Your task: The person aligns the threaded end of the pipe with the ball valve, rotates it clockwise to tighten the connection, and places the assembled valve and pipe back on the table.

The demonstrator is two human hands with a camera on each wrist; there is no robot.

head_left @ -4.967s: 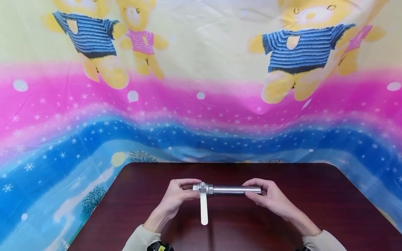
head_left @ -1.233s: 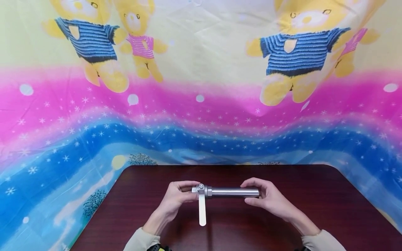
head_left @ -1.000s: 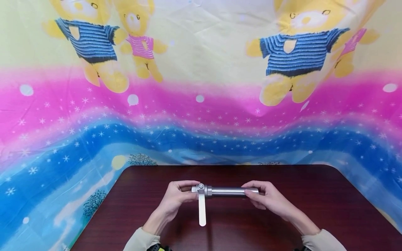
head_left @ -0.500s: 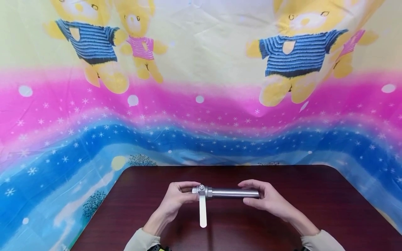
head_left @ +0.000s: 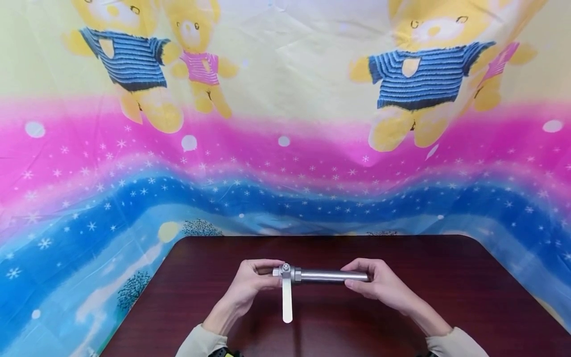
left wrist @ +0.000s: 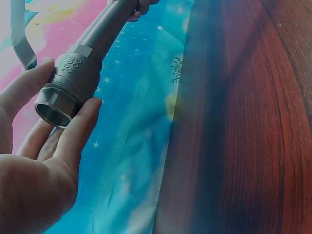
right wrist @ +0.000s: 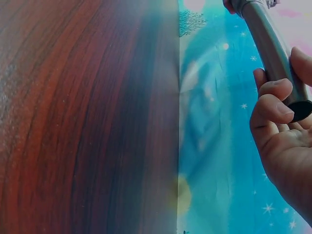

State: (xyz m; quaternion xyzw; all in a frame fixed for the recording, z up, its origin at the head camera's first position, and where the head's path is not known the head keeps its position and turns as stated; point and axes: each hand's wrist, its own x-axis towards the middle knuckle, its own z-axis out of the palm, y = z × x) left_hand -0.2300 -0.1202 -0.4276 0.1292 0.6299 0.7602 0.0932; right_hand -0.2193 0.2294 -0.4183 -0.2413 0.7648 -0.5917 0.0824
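Note:
A steel ball valve (head_left: 286,270) with a flat lever handle (head_left: 287,300) is held above the table by my left hand (head_left: 249,282), thumb and fingers gripping its body. In the left wrist view the valve's threaded open end (left wrist: 53,114) faces me, and raised lettering shows on the body. A smooth metal pipe (head_left: 327,275) runs from the valve's right side. My right hand (head_left: 379,282) grips the pipe near its free end, with the fingers curled round it. The right wrist view shows the pipe's hollow dark end (right wrist: 300,110) beside the fingers. The joint between pipe and valve is at the hex collar.
A dark red-brown wooden table (head_left: 214,253) lies beneath both hands. Behind and around it hangs a curtain (head_left: 285,163) printed with bears and snowflakes. Light sleeves (head_left: 202,341) cover my forearms.
My right hand has loosened and regripped the pipe end, its fingers now back against it. The left hand keeps its hold on the valve, which has hardly moved.

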